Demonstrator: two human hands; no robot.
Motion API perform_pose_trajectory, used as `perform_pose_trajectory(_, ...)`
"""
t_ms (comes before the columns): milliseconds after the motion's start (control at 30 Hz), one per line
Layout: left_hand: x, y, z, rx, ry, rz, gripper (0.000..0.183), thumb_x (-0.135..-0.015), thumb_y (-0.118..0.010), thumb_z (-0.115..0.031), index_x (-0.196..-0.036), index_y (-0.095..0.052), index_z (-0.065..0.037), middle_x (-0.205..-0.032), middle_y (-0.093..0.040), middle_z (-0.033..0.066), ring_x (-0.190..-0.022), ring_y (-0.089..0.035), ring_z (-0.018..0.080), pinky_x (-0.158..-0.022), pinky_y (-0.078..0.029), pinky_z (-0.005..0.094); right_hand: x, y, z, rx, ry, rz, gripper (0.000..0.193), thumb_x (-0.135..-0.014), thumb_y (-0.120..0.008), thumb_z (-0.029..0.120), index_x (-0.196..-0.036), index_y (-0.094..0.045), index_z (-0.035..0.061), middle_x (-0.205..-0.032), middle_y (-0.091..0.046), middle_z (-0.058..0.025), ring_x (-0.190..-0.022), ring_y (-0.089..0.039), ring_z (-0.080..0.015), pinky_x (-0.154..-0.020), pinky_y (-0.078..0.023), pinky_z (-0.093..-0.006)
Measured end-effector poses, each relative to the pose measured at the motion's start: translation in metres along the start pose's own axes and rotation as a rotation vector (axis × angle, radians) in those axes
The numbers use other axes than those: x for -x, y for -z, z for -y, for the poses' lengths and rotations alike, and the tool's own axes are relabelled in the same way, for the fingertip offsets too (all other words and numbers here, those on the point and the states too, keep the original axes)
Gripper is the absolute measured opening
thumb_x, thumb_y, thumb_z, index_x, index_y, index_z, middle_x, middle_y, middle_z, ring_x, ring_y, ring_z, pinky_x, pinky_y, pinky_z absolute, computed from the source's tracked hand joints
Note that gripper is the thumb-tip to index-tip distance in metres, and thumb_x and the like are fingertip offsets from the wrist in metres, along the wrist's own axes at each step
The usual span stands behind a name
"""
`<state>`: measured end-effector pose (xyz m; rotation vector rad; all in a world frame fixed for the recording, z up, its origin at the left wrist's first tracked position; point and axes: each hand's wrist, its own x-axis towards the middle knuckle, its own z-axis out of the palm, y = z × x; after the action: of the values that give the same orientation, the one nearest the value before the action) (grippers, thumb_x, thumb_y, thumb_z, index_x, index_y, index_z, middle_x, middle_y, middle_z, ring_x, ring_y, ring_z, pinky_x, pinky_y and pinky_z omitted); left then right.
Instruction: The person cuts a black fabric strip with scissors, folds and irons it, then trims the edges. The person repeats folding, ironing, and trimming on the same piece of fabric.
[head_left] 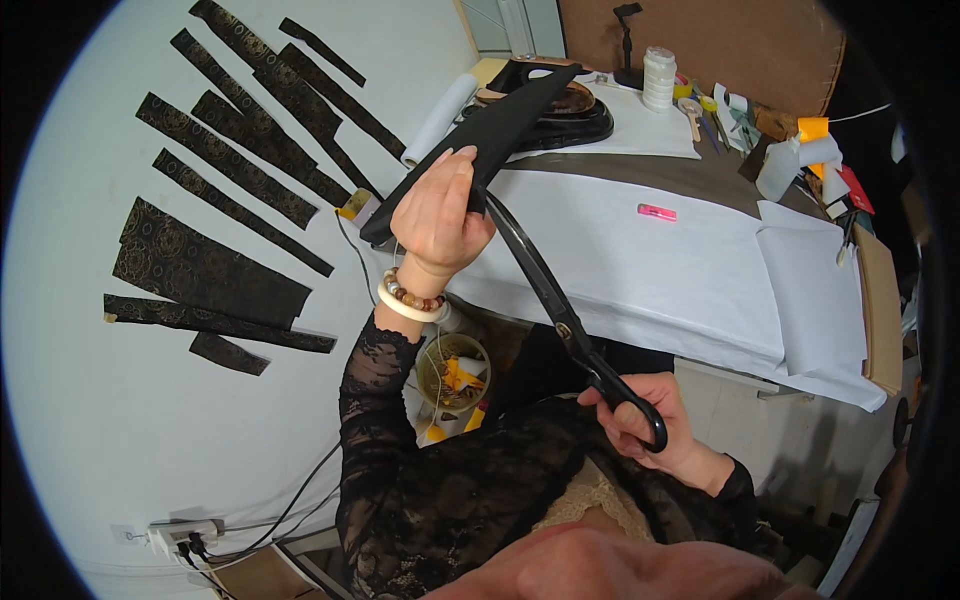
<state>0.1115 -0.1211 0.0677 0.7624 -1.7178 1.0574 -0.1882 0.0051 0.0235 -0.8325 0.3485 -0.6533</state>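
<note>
My left hand (440,215) is closed around a long piece of folded black fabric (490,125), held up over the left end of the table. Beads and a pale bangle circle that wrist. In my right hand (650,420) are the handles of large black tailor's shears (560,320). The fingers are curled through the loops. The shears slant up and left, their blades close together, with the tip against or behind the fabric beside my left hand. Whether the tip touches the fabric I cannot tell.
White paper (620,260) covers the table, with a small pink item (657,212) on it. A dark rounded object (580,120) and a white jar (658,80) stand farther back. Patterned dark fabric pieces (210,260) hang on the left wall. Below is a scrap bin (432,385).
</note>
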Motion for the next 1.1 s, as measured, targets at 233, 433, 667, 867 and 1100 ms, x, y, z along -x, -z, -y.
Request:
perform_pose_trajectory(233,-0.018,0.014,-0.003,0.096,0.322,-0.036,0.028,-0.082,-0.069,0.007,-0.109,-0.063,0.005,-0.093,-0.071,0.0126,-0.083,-0.071,0.0192,-0.075,-0.055,0.0269,0.013,0.106,-0.007,0.742,0.590,-0.615,0.038,-0.079,-0.079,0.014,-0.108,-0.065,-0.0073,-0.077,-0.060,-0.0042,-0.065,-0.055,-0.0100,-0.056,-0.045,-0.0250)
perform_pose_trajectory(433,-0.070,0.030,-0.008,0.403,0.597,0.305,0.026,-0.081,-0.066,0.006,-0.106,-0.062,0.001,-0.079,-0.067,0.0115,-0.071,-0.065,0.0137,-0.070,-0.049,0.0218,0.022,0.215,-0.020,1.610,0.489,-1.088,0.042,-0.069,-0.081,0.012,-0.103,-0.064,-0.0065,-0.079,-0.061,-0.0144,-0.063,-0.061,-0.0250,-0.056,-0.050,-0.0347)
perform_pose_trajectory(667,-0.095,0.048,-0.037,0.611,0.543,0.704,0.031,-0.077,-0.064,0.010,-0.105,-0.063,-0.003,-0.069,-0.058,0.0098,-0.057,-0.053,0.0178,-0.058,-0.044,0.0238,0.029,0.215,-0.012,1.712,0.172,-1.121,0.045,-0.067,-0.081,0.010,-0.106,-0.064,-0.0060,-0.099,-0.064,-0.0201,-0.088,-0.064,-0.0351,-0.079,-0.052,-0.0432)
perform_pose_trajectory(867,-0.042,0.036,-0.089,0.718,0.510,1.081,0.032,-0.075,-0.062,0.008,-0.106,-0.064,-0.001,-0.076,-0.067,0.0138,-0.067,-0.067,0.0283,-0.064,-0.050,0.0303,-0.015,0.120,0.003,1.552,0.574,-0.825,0.034,-0.080,-0.074,0.006,-0.113,-0.067,0.0005,-0.113,-0.066,-0.0169,-0.101,-0.065,-0.0353,-0.088,-0.052,-0.0404)
perform_pose_trajectory(1100,-0.005,0.006,-0.132,0.836,0.546,1.008,0.023,-0.080,-0.067,0.003,-0.102,-0.065,-0.001,-0.080,-0.069,0.0172,-0.073,-0.071,0.0301,-0.063,-0.053,0.0308,-0.056,0.091,-0.068,0.456,0.672,-0.440,0.044,-0.084,-0.076,-0.001,-0.117,-0.048,0.0007,-0.109,-0.064,-0.0105,-0.101,-0.066,-0.0143,-0.093,-0.053,-0.0287)
